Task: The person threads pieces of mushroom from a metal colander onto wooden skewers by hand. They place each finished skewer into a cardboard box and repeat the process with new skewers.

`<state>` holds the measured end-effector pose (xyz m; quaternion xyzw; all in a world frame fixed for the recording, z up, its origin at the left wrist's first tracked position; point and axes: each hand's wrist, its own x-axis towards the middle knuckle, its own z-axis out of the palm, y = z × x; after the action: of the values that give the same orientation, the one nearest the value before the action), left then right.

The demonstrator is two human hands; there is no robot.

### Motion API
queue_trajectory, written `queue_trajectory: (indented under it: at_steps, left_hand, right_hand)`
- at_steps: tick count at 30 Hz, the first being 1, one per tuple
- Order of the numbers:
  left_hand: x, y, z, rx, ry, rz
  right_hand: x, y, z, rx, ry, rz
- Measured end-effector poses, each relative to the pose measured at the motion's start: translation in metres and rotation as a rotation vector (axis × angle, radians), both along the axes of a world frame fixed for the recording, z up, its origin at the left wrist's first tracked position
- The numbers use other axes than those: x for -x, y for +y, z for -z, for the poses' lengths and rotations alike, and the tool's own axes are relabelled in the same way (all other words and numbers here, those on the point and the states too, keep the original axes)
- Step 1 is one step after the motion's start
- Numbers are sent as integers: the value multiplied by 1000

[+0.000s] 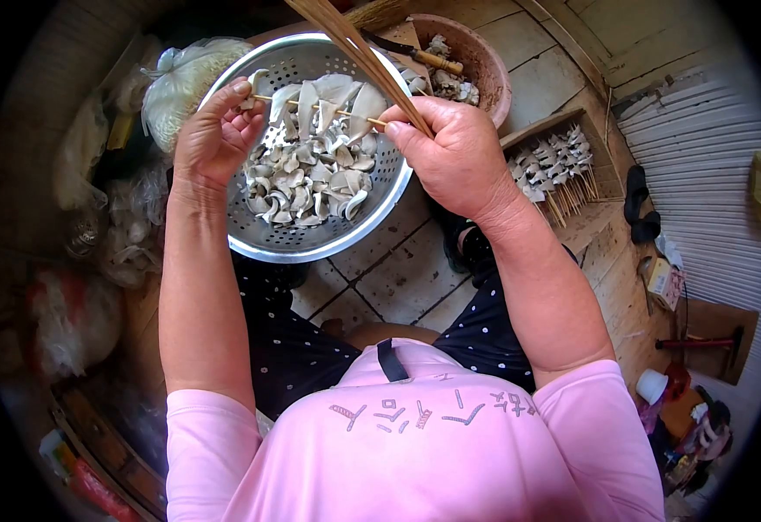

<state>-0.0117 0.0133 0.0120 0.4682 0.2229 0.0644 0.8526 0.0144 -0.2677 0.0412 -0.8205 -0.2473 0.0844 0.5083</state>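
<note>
Above a metal colander (311, 247), my left hand (217, 132) pinches a small mushroom piece (248, 102) at the tip of a wooden skewer (343, 112). Several pale mushroom pieces (307, 106) are threaded along that skewer. My right hand (450, 152) is closed around the skewer's other end and a bundle of long bare skewers (356, 50), which slants up to the left. Torn grey and white mushroom pieces (298, 178) lie in the colander below.
A pink basin (495, 71) with mushroom clumps and a wooden-handled knife (437, 61) is behind my right hand. To the right, a cardboard box (602, 148) holds filled skewers (554, 165). Plastic bags (191, 83) lie left of the colander.
</note>
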Motion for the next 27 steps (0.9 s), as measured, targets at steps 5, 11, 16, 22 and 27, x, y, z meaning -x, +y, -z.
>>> queue_trajectory:
  at_steps: [5,11,16,22,27]
  left_hand:
    - [0,-26,0,-3,71,-1]
    - [-3,-29,1,5,65,-26]
    - [-4,-26,1,8,31,-22]
    - [-2,-25,-3,15,19,58]
    - [-2,-37,-2,23,6,106]
  right_hand:
    - [3,5,4,-18,-73,-11]
    - [2,7,2,-3,-84,35]
    - [0,5,-1,25,-95,43]
    - [-1,3,-1,22,-75,82]
    - [0,5,0,22,-91,81]
